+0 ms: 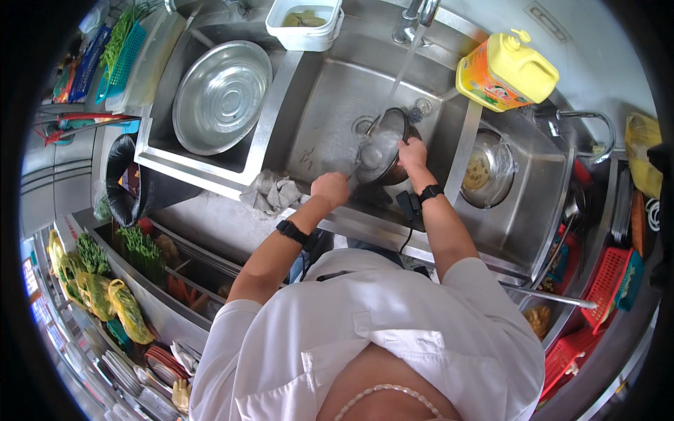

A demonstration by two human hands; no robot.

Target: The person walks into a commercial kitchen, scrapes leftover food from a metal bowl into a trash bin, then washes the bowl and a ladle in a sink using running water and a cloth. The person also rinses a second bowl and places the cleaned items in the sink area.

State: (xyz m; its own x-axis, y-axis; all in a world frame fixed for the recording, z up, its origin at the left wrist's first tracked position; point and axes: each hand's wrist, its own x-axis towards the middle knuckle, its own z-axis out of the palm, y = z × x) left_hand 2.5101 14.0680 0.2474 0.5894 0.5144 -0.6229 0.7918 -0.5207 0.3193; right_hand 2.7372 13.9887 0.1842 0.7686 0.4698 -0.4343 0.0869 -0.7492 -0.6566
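In the middle sink basin (316, 123), my right hand (413, 153) grips the rim of a round metal bowl (396, 167), which is tilted on its side. My left hand (330, 188) is closed around a thin handle (356, 169) that reaches to the bowl's mouth. Whether the handle belongs to the bowl or to a separate utensil, I cannot tell. Water (398, 79) runs from the tap (429, 11) down to the bowl and splashes there. A dark scouring pad (415, 114) lies behind the bowl, near a round drain fitting (423, 107).
A large metal basin (224, 131) fills the left sink. A white tub (305, 39) stands on the back ledge, a yellow detergent jug (508, 71) right of the tap. The right sink holds a plastic-covered bowl (489, 184). A grey rag (269, 193) drapes over the front edge.
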